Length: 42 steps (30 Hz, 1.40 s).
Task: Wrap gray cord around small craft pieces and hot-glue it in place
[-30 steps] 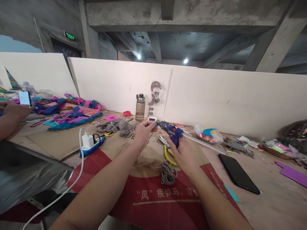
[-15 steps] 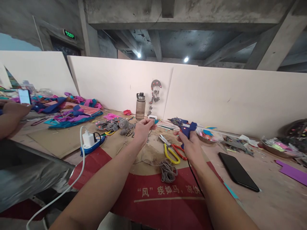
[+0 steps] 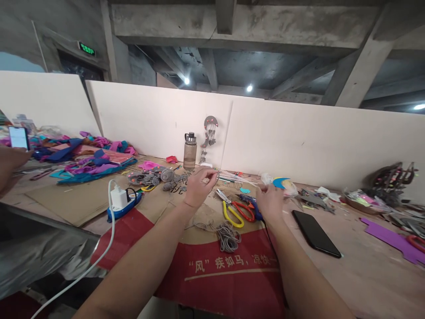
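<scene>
My left hand (image 3: 200, 188) hangs over the cardboard, thumb and fingertips pinched together; whatever is between them is too small to make out. The blue glue gun (image 3: 254, 204) now lies on the table beside the scissors. Just right of it is my right hand (image 3: 270, 203), fingers curled and closed; their grip is partly hidden. A small teal cut piece (image 3: 245, 190) lies between the two hands. Scissors with a yellow and a red handle (image 3: 233, 217) lie open-bladed below, and a coil of grey cord (image 3: 229, 237) rests nearer to me.
A water bottle (image 3: 190, 151) stands by the white partition (image 3: 299, 141). A black phone (image 3: 316, 233) lies at right, near a purple sheet (image 3: 392, 239). At left are a blue power strip with a white plug (image 3: 119, 198), coloured scraps (image 3: 96, 161) and another person's hand (image 3: 11, 164) by a phone.
My right hand has let go of the glue gun, which is now down on the table. The teal piece has left my left hand's fingertips; a teal piece lies on the table.
</scene>
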Each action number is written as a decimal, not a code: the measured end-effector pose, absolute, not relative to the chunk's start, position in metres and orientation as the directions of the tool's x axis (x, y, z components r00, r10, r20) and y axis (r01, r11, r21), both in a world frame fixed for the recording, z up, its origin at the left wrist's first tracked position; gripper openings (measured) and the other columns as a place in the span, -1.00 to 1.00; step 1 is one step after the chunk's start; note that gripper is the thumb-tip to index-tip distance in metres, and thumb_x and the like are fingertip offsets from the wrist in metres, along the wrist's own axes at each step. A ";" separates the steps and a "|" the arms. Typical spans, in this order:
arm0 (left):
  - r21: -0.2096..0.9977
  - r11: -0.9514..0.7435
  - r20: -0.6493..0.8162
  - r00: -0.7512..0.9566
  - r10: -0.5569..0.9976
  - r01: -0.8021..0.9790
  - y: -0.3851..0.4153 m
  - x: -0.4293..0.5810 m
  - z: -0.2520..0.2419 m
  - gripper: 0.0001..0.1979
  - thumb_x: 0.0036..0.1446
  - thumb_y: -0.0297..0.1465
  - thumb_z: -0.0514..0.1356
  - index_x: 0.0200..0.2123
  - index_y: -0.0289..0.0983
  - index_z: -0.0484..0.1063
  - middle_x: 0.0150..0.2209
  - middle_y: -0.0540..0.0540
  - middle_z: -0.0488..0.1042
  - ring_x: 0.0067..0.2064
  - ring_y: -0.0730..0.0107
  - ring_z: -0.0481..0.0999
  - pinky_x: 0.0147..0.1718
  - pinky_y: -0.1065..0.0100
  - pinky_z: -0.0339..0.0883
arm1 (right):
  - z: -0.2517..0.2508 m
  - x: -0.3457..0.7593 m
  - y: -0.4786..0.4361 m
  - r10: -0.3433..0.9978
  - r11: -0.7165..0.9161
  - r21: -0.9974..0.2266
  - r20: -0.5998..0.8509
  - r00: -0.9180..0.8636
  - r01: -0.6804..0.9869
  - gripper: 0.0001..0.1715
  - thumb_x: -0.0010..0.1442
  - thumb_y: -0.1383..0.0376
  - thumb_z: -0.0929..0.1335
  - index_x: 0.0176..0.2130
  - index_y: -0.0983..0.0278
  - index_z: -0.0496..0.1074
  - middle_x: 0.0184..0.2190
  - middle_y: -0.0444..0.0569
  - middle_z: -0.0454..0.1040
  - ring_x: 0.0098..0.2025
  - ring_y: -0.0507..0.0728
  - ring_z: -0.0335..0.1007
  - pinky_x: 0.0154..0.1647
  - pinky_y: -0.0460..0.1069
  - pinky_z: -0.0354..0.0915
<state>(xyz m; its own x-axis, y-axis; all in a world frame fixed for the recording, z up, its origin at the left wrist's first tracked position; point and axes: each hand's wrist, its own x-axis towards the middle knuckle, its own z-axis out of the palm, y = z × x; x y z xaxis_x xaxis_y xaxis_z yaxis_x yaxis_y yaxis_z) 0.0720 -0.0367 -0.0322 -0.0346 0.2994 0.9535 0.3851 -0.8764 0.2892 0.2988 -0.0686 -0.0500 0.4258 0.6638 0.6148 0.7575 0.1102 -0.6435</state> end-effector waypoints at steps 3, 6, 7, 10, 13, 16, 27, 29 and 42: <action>0.111 -0.890 0.985 0.068 0.157 0.443 -0.034 0.071 -0.033 -0.89 0.13 -0.48 0.14 -0.27 -0.26 0.46 -0.31 -0.10 0.53 -0.23 0.40 0.50 -0.21 0.35 0.38 | -0.036 0.255 -0.078 0.753 0.402 -0.809 0.559 0.348 0.429 -0.73 0.16 0.05 0.23 -0.31 0.20 0.24 -0.36 -0.09 0.40 -0.30 0.10 0.33 -0.21 0.02 0.26; 0.044 -0.884 0.985 0.127 0.115 0.465 -0.031 0.069 -0.034 -0.87 0.14 -0.50 0.13 -0.25 -0.26 0.45 -0.29 -0.12 0.53 -0.17 0.36 0.49 -0.15 0.31 0.38 | -0.024 0.210 -0.085 0.904 0.423 -0.902 0.412 0.114 -0.091 -0.62 0.03 0.04 0.37 -0.23 0.15 0.22 -0.32 -0.15 0.42 -0.31 0.05 0.36 -0.24 -0.02 0.28; 0.043 -0.881 0.982 0.141 0.123 0.471 -0.031 0.068 -0.034 -0.87 0.14 -0.50 0.12 -0.25 -0.26 0.45 -0.28 -0.12 0.53 -0.16 0.35 0.49 -0.14 0.30 0.37 | -0.021 0.199 -0.087 0.920 0.392 -0.900 0.387 0.063 -0.193 -0.57 -0.03 0.06 0.41 -0.24 0.15 0.19 -0.37 -0.18 0.42 -0.36 0.04 0.35 -0.26 -0.02 0.28; 0.087 -0.872 0.973 0.147 0.178 0.482 -0.032 0.067 -0.033 -0.87 0.14 -0.49 0.12 -0.27 -0.26 0.45 -0.28 -0.13 0.52 -0.19 0.35 0.48 -0.18 0.31 0.37 | -0.018 0.187 -0.085 0.947 0.318 -0.902 0.313 0.065 -0.292 -0.55 -0.12 0.15 0.45 -0.29 0.16 0.19 -0.52 -0.27 0.32 -0.53 -0.03 0.21 -0.40 -0.06 0.25; 0.200 -0.859 0.954 0.108 0.281 0.472 -0.034 0.070 -0.033 -0.89 0.14 -0.45 0.13 -0.30 -0.26 0.46 -0.32 -0.11 0.51 -0.28 0.38 0.47 -0.24 0.33 0.35 | -0.025 0.191 -0.077 0.940 0.335 -0.912 0.307 0.149 -0.236 -0.66 -0.08 0.13 0.42 -0.36 0.20 0.26 -0.57 -0.30 0.21 -0.61 -0.07 0.03 -0.57 -0.12 0.09; 0.418 -0.819 0.884 0.033 0.467 0.394 -0.036 0.077 -0.034 -0.90 0.12 -0.40 0.16 -0.35 -0.27 0.47 -0.36 -0.08 0.51 -0.35 0.40 0.47 -0.31 0.35 0.34 | -0.035 0.198 -0.070 0.894 0.425 -0.896 0.394 0.212 -0.126 -0.73 -0.02 0.12 0.39 -0.38 0.22 0.29 -0.59 -0.29 0.16 -0.61 -0.07 -0.05 -0.61 -0.12 -0.04; 0.834 -0.543 0.547 0.021 0.837 -0.095 -0.052 0.093 -0.029 -0.87 0.00 -0.34 0.24 -0.46 -0.30 0.46 -0.53 0.00 0.47 -0.47 0.46 0.47 -0.40 0.41 0.36 | -0.036 0.209 -0.076 0.791 0.475 -0.857 0.515 0.330 0.200 -0.81 0.02 0.18 0.36 -0.44 0.27 0.38 -0.58 -0.23 0.23 -0.52 -0.01 0.06 -0.47 -0.08 0.05; 0.830 -0.542 0.550 0.030 0.835 -0.127 -0.051 0.094 -0.031 -0.87 0.00 -0.34 0.24 -0.46 -0.29 0.45 -0.53 0.01 0.45 -0.47 0.47 0.46 -0.40 0.41 0.35 | -0.036 0.209 -0.077 0.791 0.467 -0.857 0.515 0.330 0.216 -0.80 0.02 0.17 0.36 -0.45 0.27 0.39 -0.60 -0.23 0.22 -0.53 -0.01 0.05 -0.48 -0.07 0.04; 0.797 -0.537 0.568 0.043 0.822 -0.276 -0.049 0.101 -0.041 -0.88 0.01 -0.34 0.22 -0.45 -0.28 0.42 -0.56 0.04 0.40 -0.48 0.52 0.38 -0.42 0.44 0.29 | -0.040 0.206 -0.077 0.812 0.464 -0.880 0.469 0.347 0.104 -0.77 -0.02 0.15 0.38 -0.47 0.28 0.39 -0.59 -0.21 0.30 -0.54 -0.01 0.06 -0.50 -0.08 0.04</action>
<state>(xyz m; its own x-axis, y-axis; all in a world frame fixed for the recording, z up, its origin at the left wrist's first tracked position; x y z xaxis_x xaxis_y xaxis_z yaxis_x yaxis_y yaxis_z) 0.1012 -0.0495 -0.0412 0.0428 0.8218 0.5682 -0.2760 -0.5369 0.7972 0.2062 -0.0771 -0.0397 0.3470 0.8123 0.4689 0.1038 0.4636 -0.8799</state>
